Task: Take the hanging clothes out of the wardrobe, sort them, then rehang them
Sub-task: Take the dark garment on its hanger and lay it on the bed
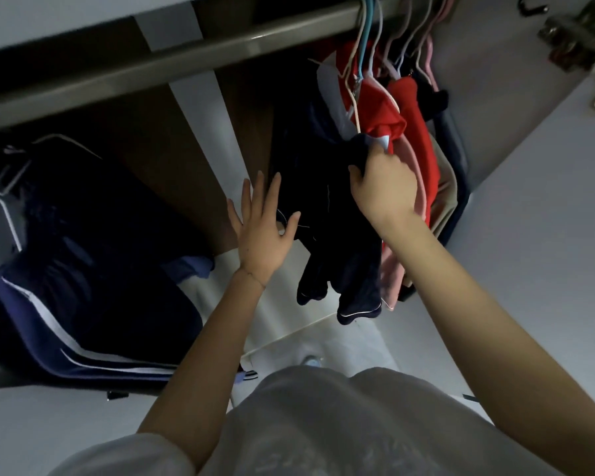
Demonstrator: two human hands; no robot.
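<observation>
Shadow swallows much of the dark navy fabric garment hung between the two hands, so its cut and its hanger cannot be made out. Only thin white piping at a cuff, below the right hand, is plainly seen. The garment is suspended under the grey metal wardrobe rail above both hands, with its long axis running from the rail down towards the person and its cuffs pointed at the pale floor.

The right hand is curled round a fold near the garment's upper part — its fingertips are buried in the cloth. The left hand is held wide, fingers straight and spread, with nothing held. Its thumb is seen over the garment's left edge, though contact cannot be told.

Just beyond the right hand, a red cloth garment and a pink cloth garment are packed together on thin pastel hangers, partly covered by the right forearm. Left of the left hand lies a heap of navy clothing with white stripes — its far edge is cut off by the frame.
</observation>
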